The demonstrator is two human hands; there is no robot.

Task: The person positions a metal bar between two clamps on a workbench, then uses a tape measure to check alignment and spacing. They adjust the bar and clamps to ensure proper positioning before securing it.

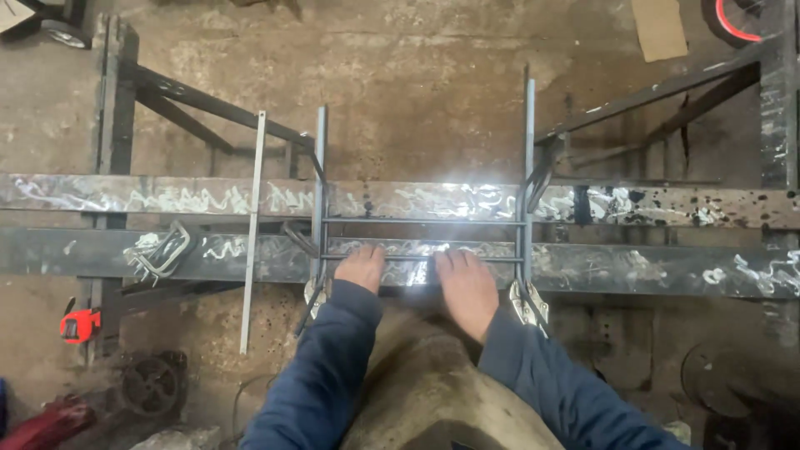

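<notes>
— Looking at the middle of the frame: where is the metal frame (421, 221) against the hands?

— It lies flat across the two steel beams (650, 204) that run from the left edge to the right edge. Its two long side bars point toward the top of the frame, and two thin cross rods join them. Both hands sit at the lower cross rod (421, 257), just below centre.

— And how are the hands set?

— The left hand (362, 267) rests palm down, fingers lying over the rod near the left side bar. The right hand (467, 287) does the same a little right of centre. They are apart, with a gap of bare rod between them. The fingers lie flat on top; I cannot tell whether any curl under the rod to grip it.

— Anything holding the frame down?

— A locking clamp (527, 302) hangs at the lower end of the right side bar, just right of the right hand; another (314, 293) sits at the left bar.

— What else is about?

— A loose pale flat bar (252, 233) lies across the beams at left, bent rod loops (162, 250) farther left, and a red tape measure (81, 325) at the lower left.
</notes>
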